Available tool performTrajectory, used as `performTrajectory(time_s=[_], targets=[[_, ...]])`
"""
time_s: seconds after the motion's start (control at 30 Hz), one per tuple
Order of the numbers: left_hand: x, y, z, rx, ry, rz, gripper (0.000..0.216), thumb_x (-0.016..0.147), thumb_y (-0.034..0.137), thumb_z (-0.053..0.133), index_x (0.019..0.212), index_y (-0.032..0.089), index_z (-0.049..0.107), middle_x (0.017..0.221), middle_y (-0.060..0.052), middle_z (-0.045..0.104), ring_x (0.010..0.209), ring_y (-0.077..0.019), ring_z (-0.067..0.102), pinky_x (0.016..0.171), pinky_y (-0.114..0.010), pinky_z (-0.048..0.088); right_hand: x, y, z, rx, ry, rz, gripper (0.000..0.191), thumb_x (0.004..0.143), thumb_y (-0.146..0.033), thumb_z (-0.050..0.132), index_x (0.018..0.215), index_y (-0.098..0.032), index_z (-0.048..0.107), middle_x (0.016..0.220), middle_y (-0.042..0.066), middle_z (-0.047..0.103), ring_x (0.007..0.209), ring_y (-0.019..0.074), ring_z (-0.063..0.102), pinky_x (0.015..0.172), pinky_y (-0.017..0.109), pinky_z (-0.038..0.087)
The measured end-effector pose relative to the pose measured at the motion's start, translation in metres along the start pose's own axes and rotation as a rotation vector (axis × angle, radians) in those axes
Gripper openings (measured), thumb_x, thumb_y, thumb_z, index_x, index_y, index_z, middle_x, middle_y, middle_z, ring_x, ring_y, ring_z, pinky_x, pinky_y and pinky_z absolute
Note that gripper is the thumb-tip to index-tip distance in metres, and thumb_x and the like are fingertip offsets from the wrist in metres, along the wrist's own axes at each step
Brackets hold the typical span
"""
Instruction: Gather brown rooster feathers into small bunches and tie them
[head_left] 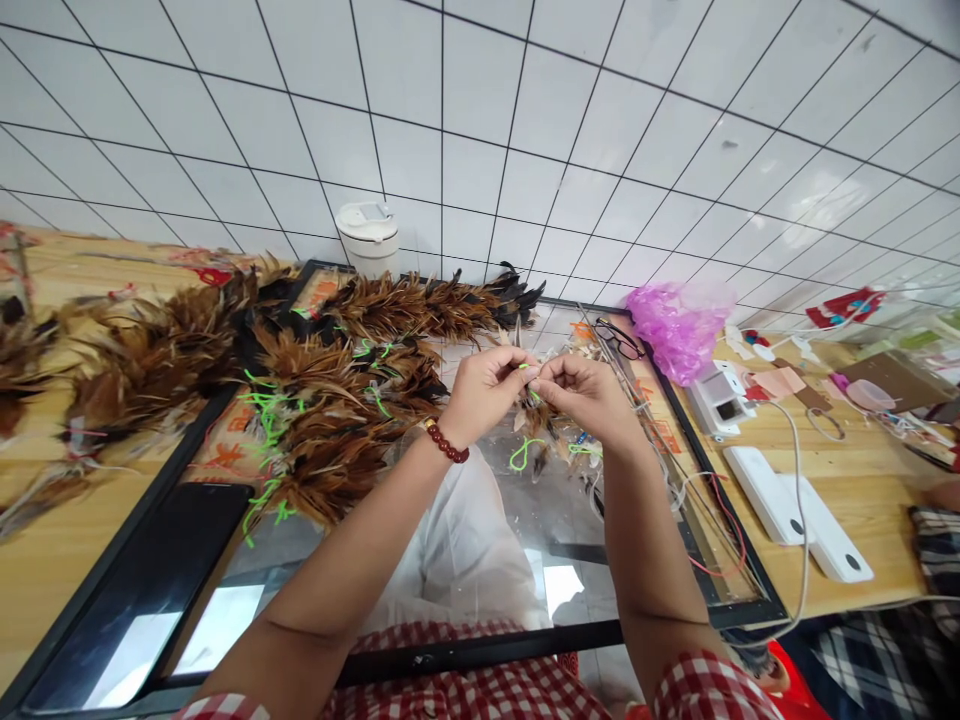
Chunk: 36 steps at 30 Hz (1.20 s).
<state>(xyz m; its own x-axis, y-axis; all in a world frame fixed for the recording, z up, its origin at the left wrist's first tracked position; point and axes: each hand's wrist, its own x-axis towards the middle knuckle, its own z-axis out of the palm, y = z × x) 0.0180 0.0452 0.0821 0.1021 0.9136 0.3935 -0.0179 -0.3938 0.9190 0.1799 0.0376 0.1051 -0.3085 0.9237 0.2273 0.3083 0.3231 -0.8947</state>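
My left hand (489,394), with a red bead bracelet (448,443) on its wrist, is closed in a pinch. My right hand (589,396) pinches right beside it, fingertips meeting. A bit of bright green string (523,367) shows between the fingers; what else they hold is too small to make out. Below the hands, a loop of green string (525,454) and loose brown feathers (551,430) lie on the glass tabletop (517,510). Left of my hands are bundles of brown feathers (330,440), several tied with green string.
A phone (142,590) lies at the left edge. At the back stand a white lidded container (367,240) and a purple plastic bag (679,325), with glasses (619,338) near it. White power strips (799,515) and cables are on the right; a person's plaid sleeve (937,550) shows there.
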Motion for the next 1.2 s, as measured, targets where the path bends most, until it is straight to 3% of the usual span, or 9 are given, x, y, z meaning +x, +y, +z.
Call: performTrajectory(time_s=[0.13, 0.27, 0.47, 0.57, 0.63, 0.8, 0.97, 1.2], targets=[[0.001, 0.000, -0.001, 0.077, 0.014, 0.036, 0.006, 0.078, 0.020, 0.062, 0.074, 0.017, 0.066, 0.070, 0.000, 0.066, 0.066, -0.0120, 0.057, 0.064, -0.023, 0.045, 0.000, -0.002, -0.004, 0.104, -0.137, 0.010, 0.027, 0.080, -0.039, 0.066, 0.070, -0.018, 0.054, 0.064, -0.004, 0.047, 0.058, 0.0085, 0.042, 0.055, 0.022, 0.035], [0.000, -0.002, -0.001, 0.137, 0.038, 0.075, 0.008, 0.082, 0.020, 0.058, 0.076, 0.018, 0.064, 0.072, 0.001, 0.065, 0.067, -0.0116, 0.055, 0.065, -0.023, 0.042, -0.002, -0.003, -0.010, 0.075, -0.175, 0.037, 0.024, 0.083, -0.037, 0.061, 0.072, -0.018, 0.050, 0.065, -0.004, 0.046, 0.059, 0.0090, 0.041, 0.056, 0.023, 0.034], [0.000, -0.003, -0.001, 0.045, 0.154, 0.060, 0.009, 0.084, 0.025, 0.058, 0.080, 0.018, 0.063, 0.074, 0.001, 0.062, 0.065, -0.0105, 0.052, 0.063, -0.022, 0.042, -0.004, -0.004, -0.010, -0.150, -0.027, 0.071, 0.019, 0.083, -0.027, 0.056, 0.068, -0.018, 0.050, 0.061, -0.004, 0.045, 0.056, 0.0084, 0.038, 0.052, 0.022, 0.031], [0.000, -0.003, -0.004, 0.011, 0.174, 0.064, 0.009, 0.084, 0.026, 0.059, 0.080, 0.018, 0.062, 0.076, 0.000, 0.062, 0.068, -0.0105, 0.053, 0.066, -0.022, 0.042, -0.002, -0.004, -0.003, -0.083, 0.025, 0.029, 0.012, 0.083, -0.029, 0.060, 0.084, -0.017, 0.060, 0.069, -0.002, 0.054, 0.059, 0.0092, 0.044, 0.055, 0.023, 0.037], [0.001, -0.003, -0.004, -0.001, 0.173, 0.058, 0.009, 0.084, 0.026, 0.059, 0.081, 0.018, 0.062, 0.076, 0.000, 0.062, 0.069, -0.0105, 0.053, 0.067, -0.022, 0.043, -0.001, -0.002, 0.002, -0.001, 0.018, -0.010, 0.022, 0.081, -0.032, 0.065, 0.097, -0.018, 0.062, 0.077, 0.000, 0.058, 0.064, 0.0107, 0.050, 0.059, 0.024, 0.042], [-0.001, -0.001, -0.001, -0.021, 0.138, 0.039, 0.009, 0.083, 0.025, 0.059, 0.079, 0.018, 0.062, 0.075, 0.000, 0.062, 0.069, -0.0102, 0.055, 0.066, -0.022, 0.044, 0.002, 0.007, 0.009, 0.092, 0.055, -0.048, 0.020, 0.082, -0.037, 0.065, 0.091, -0.019, 0.062, 0.076, 0.000, 0.059, 0.065, 0.0117, 0.052, 0.061, 0.025, 0.043], [0.000, 0.001, -0.001, -0.077, 0.175, 0.016, 0.010, 0.083, 0.027, 0.061, 0.080, 0.017, 0.061, 0.074, 0.001, 0.061, 0.064, -0.0094, 0.055, 0.063, -0.021, 0.045, -0.001, -0.002, 0.004, -0.140, 0.024, -0.088, 0.011, 0.084, -0.028, 0.059, 0.078, -0.018, 0.060, 0.068, -0.001, 0.057, 0.062, 0.0111, 0.049, 0.059, 0.024, 0.039], [0.003, 0.002, -0.007, -0.132, 0.284, 0.014, 0.011, 0.083, 0.027, 0.061, 0.078, 0.017, 0.061, 0.059, 0.003, 0.055, 0.056, -0.0080, 0.051, 0.060, -0.021, 0.043, -0.004, -0.013, 0.004, -0.450, 0.019, -0.129, 0.010, 0.072, -0.012, 0.049, 0.065, -0.019, 0.049, 0.063, -0.002, 0.052, 0.061, 0.0119, 0.046, 0.060, 0.025, 0.034]])
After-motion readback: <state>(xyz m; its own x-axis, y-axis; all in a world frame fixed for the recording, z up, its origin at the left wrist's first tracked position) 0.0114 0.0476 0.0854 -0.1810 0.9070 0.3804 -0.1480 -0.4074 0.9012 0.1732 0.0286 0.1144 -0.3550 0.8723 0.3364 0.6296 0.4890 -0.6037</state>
